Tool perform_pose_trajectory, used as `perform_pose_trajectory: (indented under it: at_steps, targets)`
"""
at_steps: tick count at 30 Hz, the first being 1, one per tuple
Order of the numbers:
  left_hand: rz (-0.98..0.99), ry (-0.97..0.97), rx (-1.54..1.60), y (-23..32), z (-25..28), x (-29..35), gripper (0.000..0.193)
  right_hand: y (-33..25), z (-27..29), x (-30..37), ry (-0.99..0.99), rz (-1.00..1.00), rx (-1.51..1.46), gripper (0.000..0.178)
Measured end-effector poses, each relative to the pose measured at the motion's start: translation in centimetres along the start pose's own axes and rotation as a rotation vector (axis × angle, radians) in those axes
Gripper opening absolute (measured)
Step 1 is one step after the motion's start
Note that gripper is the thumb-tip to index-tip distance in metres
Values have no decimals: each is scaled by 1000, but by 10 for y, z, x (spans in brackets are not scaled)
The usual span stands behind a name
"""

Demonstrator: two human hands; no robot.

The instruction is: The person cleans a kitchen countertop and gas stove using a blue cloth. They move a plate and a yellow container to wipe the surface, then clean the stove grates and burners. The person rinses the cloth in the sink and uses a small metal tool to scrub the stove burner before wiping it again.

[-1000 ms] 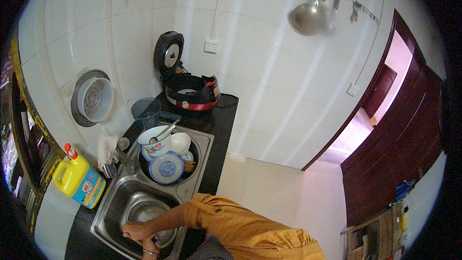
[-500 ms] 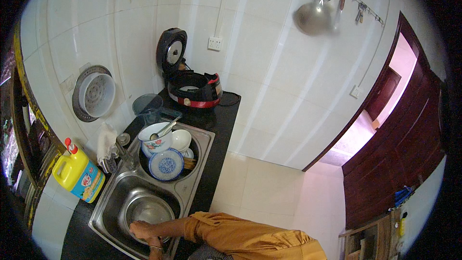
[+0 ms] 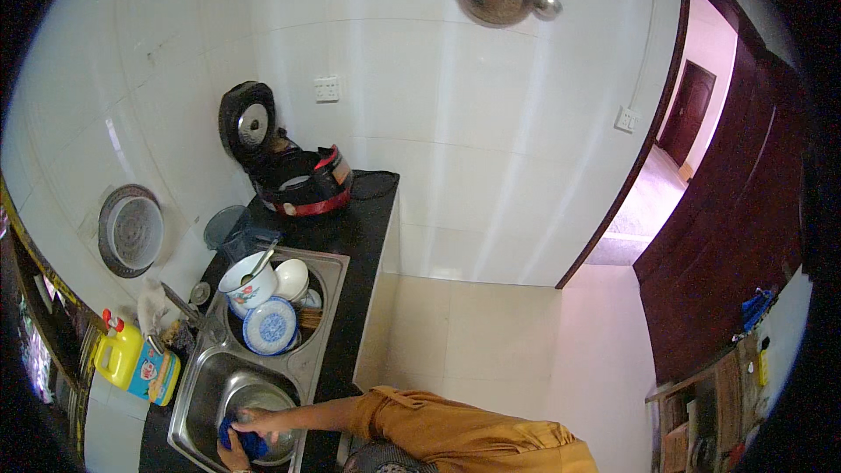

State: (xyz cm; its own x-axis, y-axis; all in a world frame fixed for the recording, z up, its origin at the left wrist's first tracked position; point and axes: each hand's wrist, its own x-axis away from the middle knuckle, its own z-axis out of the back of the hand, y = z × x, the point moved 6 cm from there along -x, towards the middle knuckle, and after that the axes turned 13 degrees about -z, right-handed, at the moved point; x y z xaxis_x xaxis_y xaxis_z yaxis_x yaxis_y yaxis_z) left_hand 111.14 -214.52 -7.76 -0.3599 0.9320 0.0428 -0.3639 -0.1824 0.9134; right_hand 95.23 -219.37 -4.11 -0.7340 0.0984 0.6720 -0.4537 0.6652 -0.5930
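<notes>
A bunched dark blue cloth [image 3: 249, 444] is between my hands, above the round metal basin [image 3: 279, 403] in the near sink bowl. My left hand [image 3: 234, 453], at the picture's lower edge, grips its near-left side with bent fingers. My right hand [image 3: 257, 421] reaches in from the right below an orange-brown sleeve [image 3: 438, 416], its fingers closed on the cloth's upper edge. The basin's near side is partly hidden by my hands. In the far sink bowl stand a floral enamel pot [image 3: 249, 283] with a spoon, a white bowl [image 3: 292, 278] and a blue-patterned plate [image 3: 269, 326].
Left of the steel sink [image 3: 188, 403] stands a yellow detergent jug [image 3: 131, 363]. The faucet [image 3: 187, 305] rises behind it. On the black counter are a clear jug [image 3: 229, 229] and an open rice cooker [image 3: 307, 184]. Chopsticks [image 3: 308, 318] lie in the far bowl.
The blue cloth now shows between my hands; earlier it was not visible. My left hand has come into clearer view. The whole scene has shifted left in the picture as my head turned.
</notes>
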Motion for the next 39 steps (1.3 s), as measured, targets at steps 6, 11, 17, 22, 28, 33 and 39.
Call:
perform_pose_trajectory:
  at_steps: [6, 11, 17, 22, 28, 33, 39]
  targets:
    - [-202, 105, 100, 216, -114, 36, 47, -25, 86, 141, 371, 630, -74, 59]
    - [-564, 242, -8, 325, -193, 57, 31, 0, 157, 275, 557, 528, 376, 57]
    - [-727, -108, 55, 387, -348, 79, 23, 61, 234, 475, 1309, 754, 710, 51]
    - [-581, -119, 318, 384, -495, 70, 48, 105, 290, 561, 1630, 827, 759, 49]
    - [178, -935, 1107, 520, -633, 171, 65, 134, 324, 668, 1192, 731, 693, 27]
    - [89, -1043, 1128, 563, -736, 195, 60, 194, 394, 726, 1426, 1006, 236, 32]
    - [270, -1216, 1214, 629, -855, 187, 52, 160, 448, 870, 2089, 755, 1559, 20]
